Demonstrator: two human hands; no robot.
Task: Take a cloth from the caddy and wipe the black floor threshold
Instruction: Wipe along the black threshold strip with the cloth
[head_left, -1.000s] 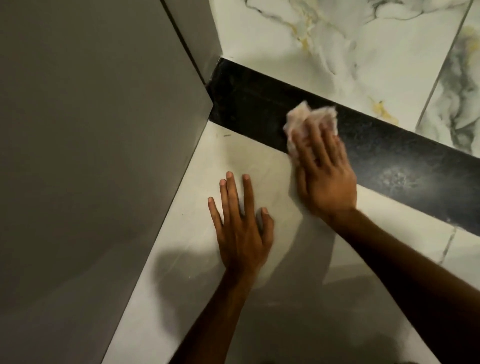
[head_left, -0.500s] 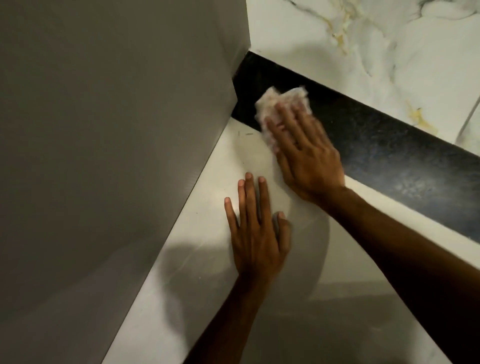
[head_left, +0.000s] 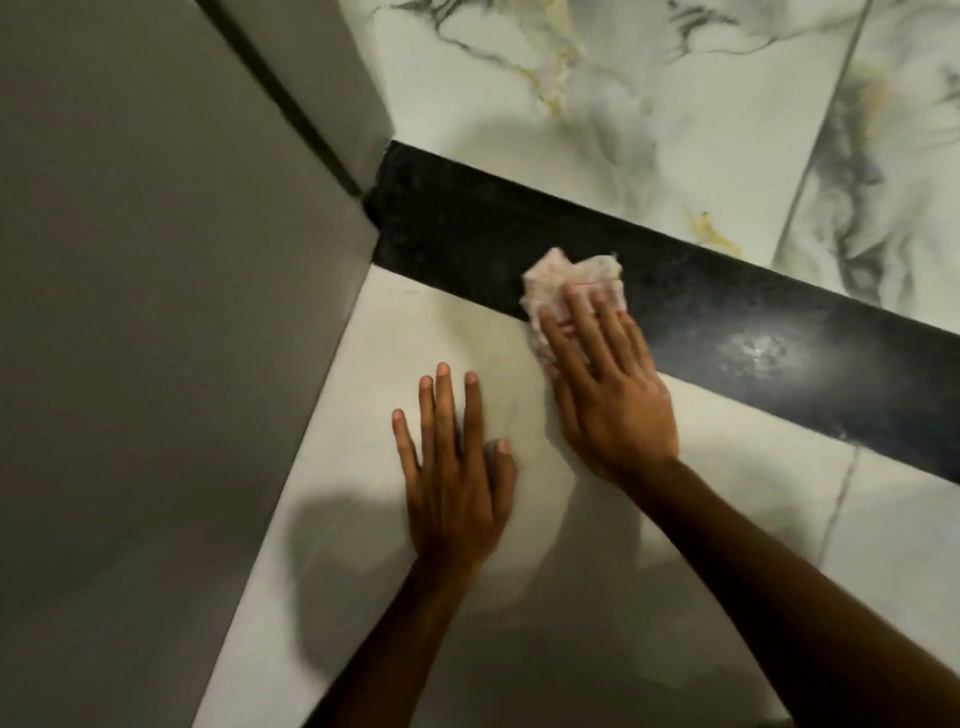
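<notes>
A black floor threshold (head_left: 727, 322) runs diagonally from the wall corner at upper left to the right edge. A crumpled pale pink-white cloth (head_left: 566, 280) lies on its near edge, about a third of the way along from the corner. My right hand (head_left: 608, 395) presses flat on the cloth, fingers over it, palm on the pale tile. Flat on the pale floor tile just left of it rests my left hand (head_left: 452, 473), fingers spread, holding nothing. The caddy is out of sight.
A grey wall or door panel (head_left: 156, 312) fills the left side and meets the threshold at the corner. White marble-veined tiles (head_left: 597, 114) lie beyond the threshold. A bright reflection (head_left: 758, 348) shows on the black strip to the right of the cloth.
My right hand slid the cloth toward the wall corner, then back to the right along the threshold. The left hand stayed planted on the tile.
</notes>
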